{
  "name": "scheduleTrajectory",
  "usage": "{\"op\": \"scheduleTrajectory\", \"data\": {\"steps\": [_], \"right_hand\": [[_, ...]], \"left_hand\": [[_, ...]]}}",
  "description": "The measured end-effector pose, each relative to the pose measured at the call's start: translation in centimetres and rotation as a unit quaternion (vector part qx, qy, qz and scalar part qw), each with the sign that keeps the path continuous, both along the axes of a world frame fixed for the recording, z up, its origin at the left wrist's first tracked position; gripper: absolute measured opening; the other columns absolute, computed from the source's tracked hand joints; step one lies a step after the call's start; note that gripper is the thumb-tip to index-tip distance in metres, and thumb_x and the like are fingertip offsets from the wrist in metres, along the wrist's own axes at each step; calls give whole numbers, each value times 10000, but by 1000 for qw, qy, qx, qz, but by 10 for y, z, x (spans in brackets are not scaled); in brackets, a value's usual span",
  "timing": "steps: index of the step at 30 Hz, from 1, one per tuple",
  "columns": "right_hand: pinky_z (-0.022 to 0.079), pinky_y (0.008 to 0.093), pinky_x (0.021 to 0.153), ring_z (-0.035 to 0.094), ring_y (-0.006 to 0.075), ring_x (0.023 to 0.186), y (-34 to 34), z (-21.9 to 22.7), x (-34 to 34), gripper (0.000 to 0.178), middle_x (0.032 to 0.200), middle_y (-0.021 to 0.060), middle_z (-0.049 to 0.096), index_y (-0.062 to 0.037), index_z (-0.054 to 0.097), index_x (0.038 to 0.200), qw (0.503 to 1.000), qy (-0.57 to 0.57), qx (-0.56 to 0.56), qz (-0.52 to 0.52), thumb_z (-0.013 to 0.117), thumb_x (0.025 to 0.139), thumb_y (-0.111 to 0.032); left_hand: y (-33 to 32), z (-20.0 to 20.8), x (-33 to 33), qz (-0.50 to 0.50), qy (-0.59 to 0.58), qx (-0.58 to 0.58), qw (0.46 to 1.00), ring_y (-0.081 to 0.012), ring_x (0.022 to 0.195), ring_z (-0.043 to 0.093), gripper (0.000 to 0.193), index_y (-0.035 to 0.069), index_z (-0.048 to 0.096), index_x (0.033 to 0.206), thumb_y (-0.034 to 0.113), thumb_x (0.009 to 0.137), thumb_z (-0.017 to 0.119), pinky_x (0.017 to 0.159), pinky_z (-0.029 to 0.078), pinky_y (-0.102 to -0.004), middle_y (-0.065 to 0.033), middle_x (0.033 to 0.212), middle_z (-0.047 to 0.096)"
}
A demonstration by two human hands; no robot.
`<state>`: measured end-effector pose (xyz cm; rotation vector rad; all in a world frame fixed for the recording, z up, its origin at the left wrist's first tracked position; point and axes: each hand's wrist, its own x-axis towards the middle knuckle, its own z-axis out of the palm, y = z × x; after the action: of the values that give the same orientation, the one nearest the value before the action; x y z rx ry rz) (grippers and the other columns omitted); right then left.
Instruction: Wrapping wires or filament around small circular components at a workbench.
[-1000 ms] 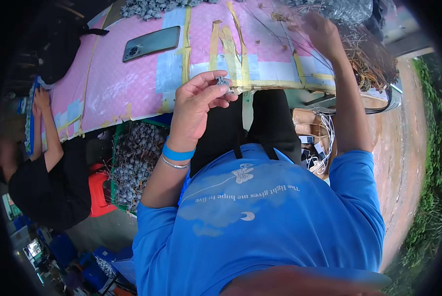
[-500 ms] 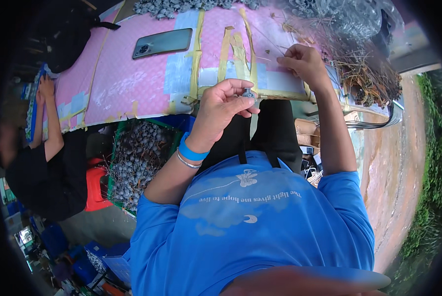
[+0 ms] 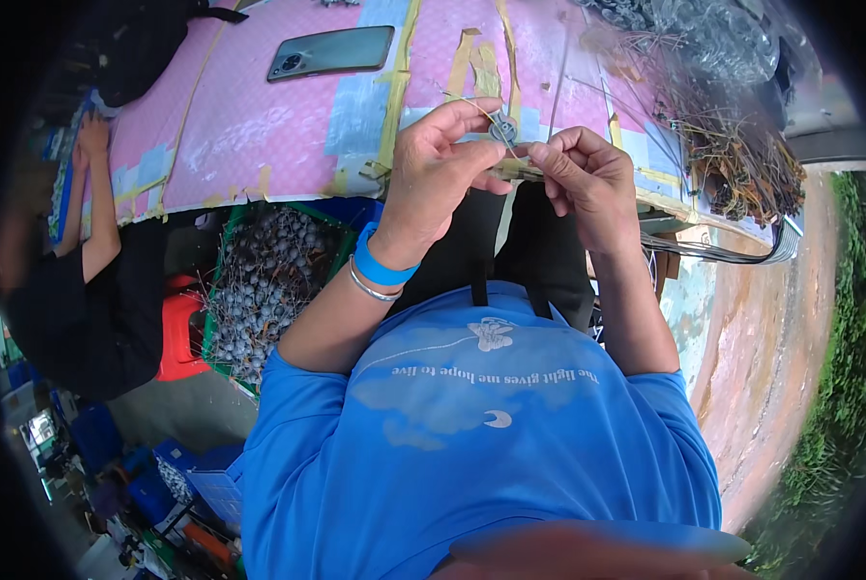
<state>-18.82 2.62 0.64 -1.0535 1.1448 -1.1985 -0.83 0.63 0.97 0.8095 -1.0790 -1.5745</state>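
Over the near edge of the pink-covered table (image 3: 259, 135), my left hand (image 3: 433, 184) pinches a small grey pod-like piece (image 3: 502, 128) between thumb and fingers. A thin pale stem crosses the piece. Close beside it, my right hand (image 3: 592, 184) has thumb and forefinger closed on a thin dark stem (image 3: 560, 82) that points up over the table; its tip lies near the grey piece. Whether the stem touches the piece I cannot tell. A blue band and a silver bangle circle my left wrist.
A phone (image 3: 331, 53) lies on the table. Dry brown stems (image 3: 742, 174) are heaped at the right, by clear plastic wrap (image 3: 713, 39). Below left, a green crate (image 3: 212, 338) holds many grey pods, next to a red stool (image 3: 179, 338). Another person's hands (image 3: 92, 135) rest at far left.
My right hand has come left and down from the table to meet my left hand, now with a thin stem. The view has shifted slightly, and the left hand sits a little higher.
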Motion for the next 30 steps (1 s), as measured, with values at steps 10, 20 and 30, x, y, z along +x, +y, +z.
{"op": "scheduleTrajectory", "data": {"steps": [10, 20, 30], "right_hand": [[400, 179, 445, 515, 43, 518, 31, -12, 11, 131, 672, 5, 597, -33, 623, 879, 999, 13, -18, 29, 688, 917, -140], [507, 301, 848, 637, 159, 946, 5, -2, 8, 262, 1031, 115, 692, 14, 621, 1174, 985, -71, -135, 83, 588, 971, -148], [526, 323, 848, 664, 187, 932, 0, -16, 8, 130, 976, 135, 706, 30, 679, 954, 975, -150, -152, 58, 602, 949, -74]], "left_hand": [[6, 0, 12, 24, 48, 36, 998, -306, 808, 727, 176, -101, 630, 1020, -2, 895, 556, 611, 627, -296, -169, 1025, 650], [25, 11, 6, -91, -11, 35, 995, -220, 668, 701, 268, -83, 617, 1141, 45, 914, 552, 547, 603, -288, -161, 965, 690], [23, 7, 5, -97, -21, 20, 995, -207, 630, 696, 205, -76, 636, 1058, 36, 893, 587, 531, 597, -286, -133, 855, 679]]}}
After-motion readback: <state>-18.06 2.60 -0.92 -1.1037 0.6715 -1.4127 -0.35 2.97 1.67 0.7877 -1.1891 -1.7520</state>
